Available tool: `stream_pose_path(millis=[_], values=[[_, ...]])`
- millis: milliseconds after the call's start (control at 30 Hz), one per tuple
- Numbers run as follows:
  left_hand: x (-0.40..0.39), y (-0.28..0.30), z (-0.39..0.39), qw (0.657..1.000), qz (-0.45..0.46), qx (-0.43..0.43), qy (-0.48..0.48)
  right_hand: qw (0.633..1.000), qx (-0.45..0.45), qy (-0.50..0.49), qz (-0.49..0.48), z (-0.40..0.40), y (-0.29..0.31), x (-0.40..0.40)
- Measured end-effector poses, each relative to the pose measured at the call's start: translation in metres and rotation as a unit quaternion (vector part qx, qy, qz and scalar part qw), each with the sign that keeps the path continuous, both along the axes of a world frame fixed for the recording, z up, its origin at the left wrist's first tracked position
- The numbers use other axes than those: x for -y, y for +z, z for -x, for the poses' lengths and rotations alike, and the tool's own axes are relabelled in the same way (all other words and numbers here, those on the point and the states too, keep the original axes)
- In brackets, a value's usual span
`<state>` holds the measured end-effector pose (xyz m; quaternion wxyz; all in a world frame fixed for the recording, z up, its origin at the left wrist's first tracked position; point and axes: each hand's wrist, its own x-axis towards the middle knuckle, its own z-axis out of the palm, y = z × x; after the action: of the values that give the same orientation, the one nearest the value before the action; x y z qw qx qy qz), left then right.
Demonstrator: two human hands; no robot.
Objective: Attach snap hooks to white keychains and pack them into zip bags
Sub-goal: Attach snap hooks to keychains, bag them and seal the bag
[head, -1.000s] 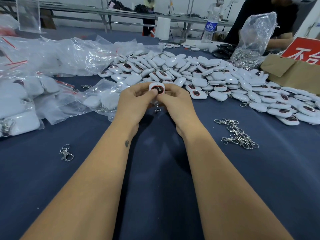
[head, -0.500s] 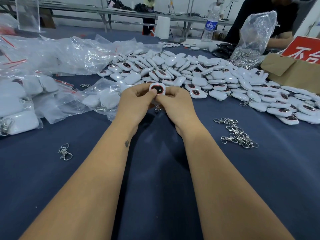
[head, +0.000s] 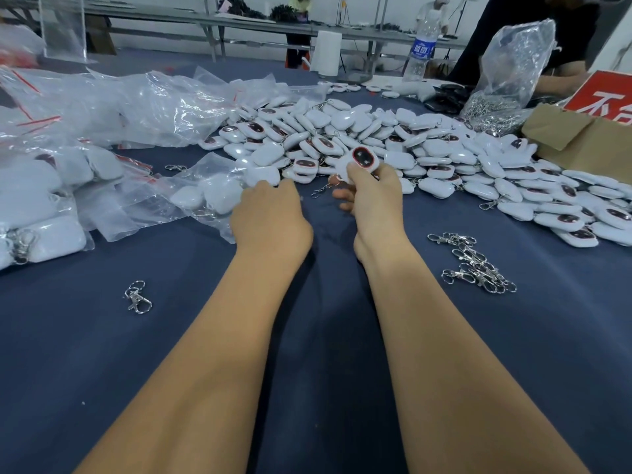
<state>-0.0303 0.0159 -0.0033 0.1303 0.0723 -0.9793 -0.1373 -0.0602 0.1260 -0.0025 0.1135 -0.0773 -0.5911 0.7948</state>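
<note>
1. A single snap hook (head: 137, 297) lies on the blue table (head: 307, 388) nearer than the left hand and off to its left; a loose cluster of snap hooks (head: 473, 265) lies to the right of the right hand, a little nearer than it.
2. The right hand (head: 371, 203) pinches a white keychain (head: 359, 162) between thumb and fingers, its dark oval face turned up; a second ago both hands held this keychain together.
3. The left hand (head: 270, 217) has since let go and moved left; it reaches to the edge of a clear zip bag (head: 205, 196), fingers bent forward, whether gripping I cannot tell.
4. Beyond both hands spreads a pile of keychains (head: 427, 145); packed bags (head: 41, 206) lie far left of the left hand.
5. Far right of the right hand sits a cardboard box (head: 581, 138) with a red sign (head: 605, 100) bearing the white character "不"; behind stands a water bottle (head: 422, 49), blue label unreadable.
</note>
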Motion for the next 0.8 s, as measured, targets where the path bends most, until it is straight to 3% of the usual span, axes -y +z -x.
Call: stream_pose_path(millis=[67, 133, 233, 333, 400, 467, 567, 633, 700, 800], values=[[0.001, -0.002, 0.002, 0.999, -0.026, -0.031, -0.023, 0.999, 0.003, 0.035, 0.012, -0.001, 0.002, 0.002], [0.004, -0.001, 0.005, 0.991, -0.109, -0.071, -0.034, 0.995, -0.011, 0.077, 0.064, -0.003, 0.004, 0.006], [0.013, -0.001, 0.008, 0.978, -0.196, -0.07, -0.024, 0.984, -0.046, 0.123, 0.122, -0.007, 0.005, 0.014], [0.02, 0.0, 0.011, 0.972, -0.219, -0.081, -0.007, 0.981, -0.06, 0.139, 0.119, -0.009, 0.004, 0.019], [0.023, 0.0, 0.013, 0.949, -0.297, -0.108, 0.002, 0.983, -0.066, 0.148, 0.09, -0.009, 0.002, 0.022], [0.025, 0.002, 0.013, 0.904, -0.41, -0.125, -0.001, 0.986, -0.075, 0.149, 0.024, -0.01, 0.001, 0.026], [0.028, 0.002, 0.014, 0.856, -0.492, -0.155, 0.027, 0.986, -0.083, 0.139, -0.051, -0.01, -0.002, 0.03], [0.031, 0.004, 0.015, 0.816, -0.543, -0.192, 0.044, 0.974, -0.082, 0.111, -0.178, -0.011, -0.005, 0.03], [0.032, 0.007, 0.015, 0.786, -0.573, -0.228, 0.034, 0.922, -0.101, 0.098, -0.36, -0.013, -0.007, 0.027], [0.026, 0.01, 0.011, 0.803, -0.535, -0.264, 0.0, 0.804, -0.151, 0.097, -0.566, -0.016, -0.005, 0.03]])
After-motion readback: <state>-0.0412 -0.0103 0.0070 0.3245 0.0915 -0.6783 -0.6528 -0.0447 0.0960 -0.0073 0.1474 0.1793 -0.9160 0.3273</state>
